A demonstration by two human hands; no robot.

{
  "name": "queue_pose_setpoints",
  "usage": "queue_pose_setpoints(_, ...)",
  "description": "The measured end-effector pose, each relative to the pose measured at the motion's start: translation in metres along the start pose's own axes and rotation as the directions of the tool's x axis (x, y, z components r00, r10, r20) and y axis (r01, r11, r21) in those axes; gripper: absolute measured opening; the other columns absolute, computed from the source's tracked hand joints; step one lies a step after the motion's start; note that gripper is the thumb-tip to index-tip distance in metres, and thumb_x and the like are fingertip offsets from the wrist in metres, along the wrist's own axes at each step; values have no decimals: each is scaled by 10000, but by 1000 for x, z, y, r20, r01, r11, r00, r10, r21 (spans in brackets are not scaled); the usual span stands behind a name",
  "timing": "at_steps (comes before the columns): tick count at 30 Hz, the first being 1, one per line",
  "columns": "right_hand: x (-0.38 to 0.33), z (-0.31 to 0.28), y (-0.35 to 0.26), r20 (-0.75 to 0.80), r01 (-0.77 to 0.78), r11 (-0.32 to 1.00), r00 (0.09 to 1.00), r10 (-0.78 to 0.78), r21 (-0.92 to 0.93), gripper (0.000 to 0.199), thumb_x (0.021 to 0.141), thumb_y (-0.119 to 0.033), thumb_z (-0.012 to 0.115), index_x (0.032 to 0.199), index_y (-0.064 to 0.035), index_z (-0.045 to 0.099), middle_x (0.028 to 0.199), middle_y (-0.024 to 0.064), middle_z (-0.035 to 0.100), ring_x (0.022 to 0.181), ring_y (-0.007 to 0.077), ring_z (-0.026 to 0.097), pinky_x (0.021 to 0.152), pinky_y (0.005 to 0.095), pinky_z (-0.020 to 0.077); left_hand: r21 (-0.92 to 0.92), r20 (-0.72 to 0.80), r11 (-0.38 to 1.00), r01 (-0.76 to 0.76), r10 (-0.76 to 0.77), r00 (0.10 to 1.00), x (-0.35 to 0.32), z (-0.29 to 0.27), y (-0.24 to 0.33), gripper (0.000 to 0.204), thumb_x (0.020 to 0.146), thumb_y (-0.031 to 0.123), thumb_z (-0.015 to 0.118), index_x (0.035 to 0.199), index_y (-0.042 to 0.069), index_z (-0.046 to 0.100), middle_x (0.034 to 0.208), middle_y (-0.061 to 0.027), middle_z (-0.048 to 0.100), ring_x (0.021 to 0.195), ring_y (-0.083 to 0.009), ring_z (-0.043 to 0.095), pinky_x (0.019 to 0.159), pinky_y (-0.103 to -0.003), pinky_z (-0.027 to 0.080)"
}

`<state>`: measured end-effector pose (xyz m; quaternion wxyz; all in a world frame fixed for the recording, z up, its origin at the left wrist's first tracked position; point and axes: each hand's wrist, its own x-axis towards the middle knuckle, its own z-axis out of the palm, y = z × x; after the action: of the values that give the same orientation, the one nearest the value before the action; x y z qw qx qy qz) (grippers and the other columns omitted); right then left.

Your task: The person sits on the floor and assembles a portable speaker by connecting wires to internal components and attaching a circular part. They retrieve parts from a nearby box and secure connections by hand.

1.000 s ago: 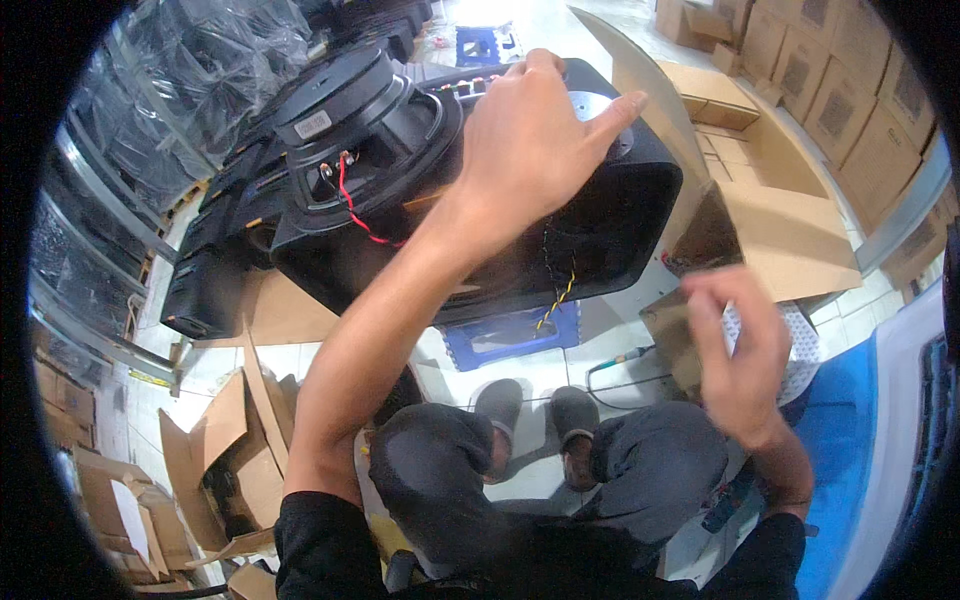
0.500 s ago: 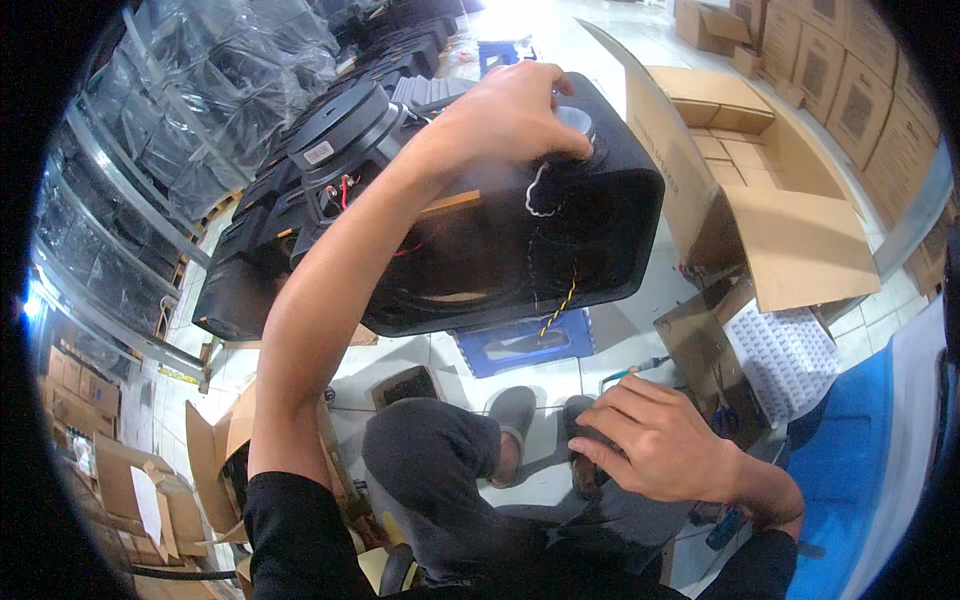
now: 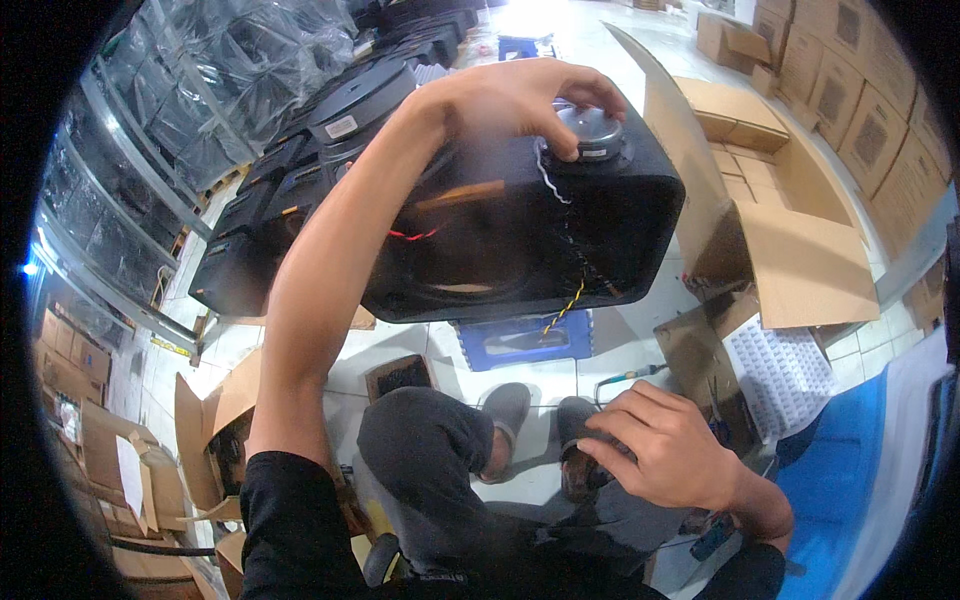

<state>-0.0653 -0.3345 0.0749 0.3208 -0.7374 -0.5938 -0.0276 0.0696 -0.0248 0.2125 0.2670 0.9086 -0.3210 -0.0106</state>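
Observation:
My left hand [image 3: 515, 100] reaches across the top of a black speaker cabinet [image 3: 645, 215]. Its thumb and fingers are closed round a small round speaker driver [image 3: 592, 137], grey and shiny on top, at the cabinet's right end. A white twisted wire [image 3: 551, 180] runs down from beside the driver over the cabinet's front. Lower on that front hangs a yellow-and-black twisted wire [image 3: 568, 308], and a red wire [image 3: 412, 236] shows near my forearm. Over my lap hovers my right hand [image 3: 665, 450], fingers loosely bent and apart, with nothing visible in it.
A large black woofer [image 3: 365, 100] rests on top, left of my hand. Under the cabinet stands a blue step stool [image 3: 525, 342]. An open cardboard box [image 3: 810, 245] is to the right, near a printed white sheet [image 3: 778, 370] and a blue surface [image 3: 845, 480]. More black cabinets stretch away behind.
The view has shifted slightly. My left fingers have moved right round the driver, and more of it shows now. My right hand stays over my lap, much the same.

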Motion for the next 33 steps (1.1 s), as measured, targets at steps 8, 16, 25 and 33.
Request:
queue_pose_setpoints(8, 2, -1, -1, -9, -27, 999, 1000, 28, 22, 181, 836, -167, 778, 888, -10, 705, 848, 112, 653, 781, 265, 637, 731, 366, 541, 71, 17, 997, 24, -25, 1000, -1, 0, 1, 676, 753, 154, 741, 1385, 16, 545, 1352, -137, 615, 1281, -253, 559, 1143, -370, 405)
queue_pose_setpoints(16, 23, -9, 33, -391, -219, 974, 903, 179, -58, 371, 747, -114, 864, 1057, 8, 701, 901, 131, 683, 797, 251, 655, 679, 346, 526, 343, -344, 889, 304, -183, 921, 2, 40, 30, 855, 806, 543, 793, 1359, -65, 558, 1288, -284, 637, 1232, -354, 619, 1068, -409, 466)
queue_pose_setpoints(25, 67, 22, 63, -320, -99, 982, 946, 43, -162, 426, 770, -151, 847, 1120, 17, 672, 925, 134, 698, 835, 275, 688, 715, 370, 553, 408, -409, 835, 368, -193, 892, 0, 41, 29, 651, 810, 587, 748, 975, -43, 744, 891, -248, 728, 882, -361, 722, 836, -435, 549)
queue_pose_setpoints(33, 57, 20, 81, -502, -115, 970, 865, -8, -214, 116, 830, -58, 779, 903, 20, 732, 831, 145, 723, 714, 287, 696, 660, 361, 551, 325, -409, 902, 283, -136, 902, -8, 42, 16, 665, 803, 489, 785, 1204, -32, 692, 977, -228, 718, 880, -293, 693, 811, -393, 536)
